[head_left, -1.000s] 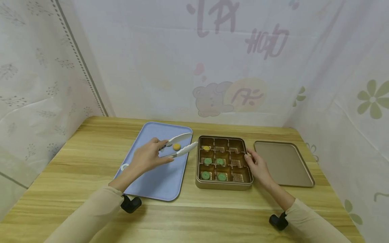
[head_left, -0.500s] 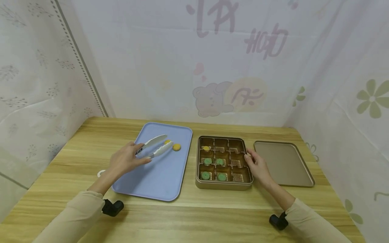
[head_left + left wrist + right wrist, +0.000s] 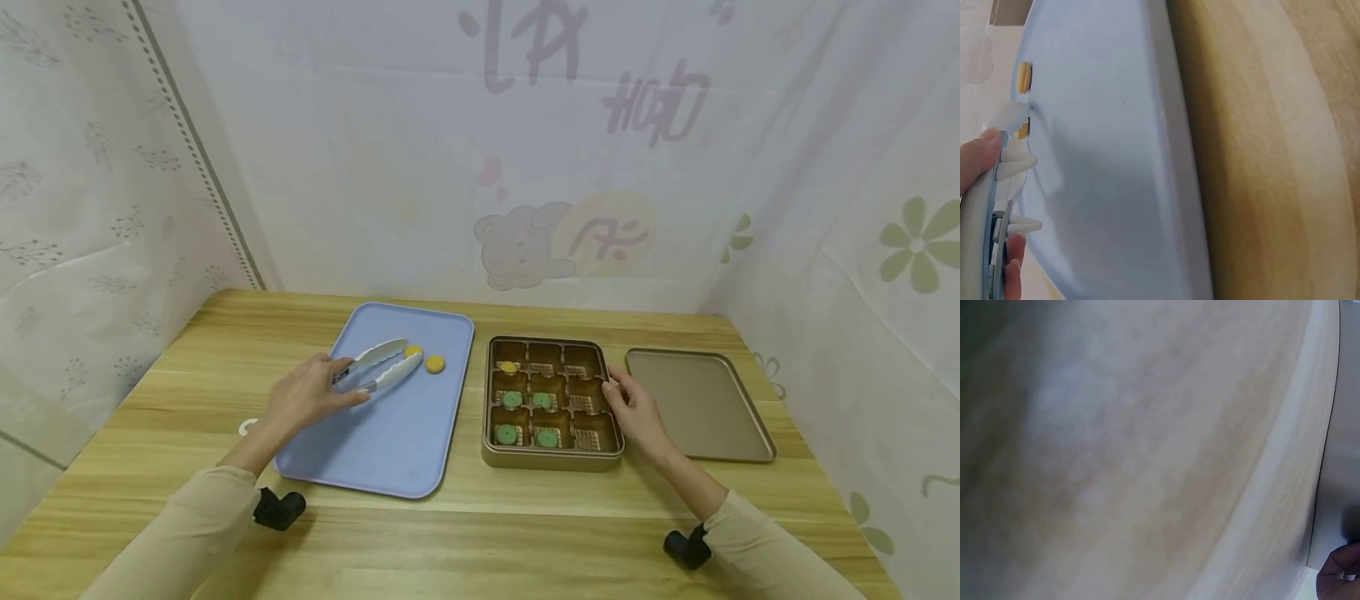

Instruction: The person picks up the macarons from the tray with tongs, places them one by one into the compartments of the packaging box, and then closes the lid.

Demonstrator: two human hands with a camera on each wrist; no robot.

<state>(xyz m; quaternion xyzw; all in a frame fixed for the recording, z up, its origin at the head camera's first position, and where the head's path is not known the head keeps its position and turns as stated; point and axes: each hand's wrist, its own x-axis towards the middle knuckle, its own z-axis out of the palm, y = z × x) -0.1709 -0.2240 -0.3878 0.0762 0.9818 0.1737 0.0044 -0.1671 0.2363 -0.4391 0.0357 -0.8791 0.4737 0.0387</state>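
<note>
Head view: L hand (image 3: 306,392) grasps grey-and-white tongs (image 3: 392,375), tips spread, over light-blue rectangular tray (image 3: 397,446). One small round yellow macaron (image 3: 412,352) sits btwn the tips; can't tell if they touch it. 2nd yellow macaron (image 3: 435,364) lies just beside, also on tray. R hand (image 3: 636,412) grips R edge of gold square tin (image 3: 551,459) w/ 9 brown compartments: yellow piece (image 3: 508,367) back-left; four round green pieces (image 3: 506,434) in L + mid compartments, middle & front rows. Flat gold lid (image 3: 697,408) R of tin, on wood-grain table (image 3: 450,550).
</note>
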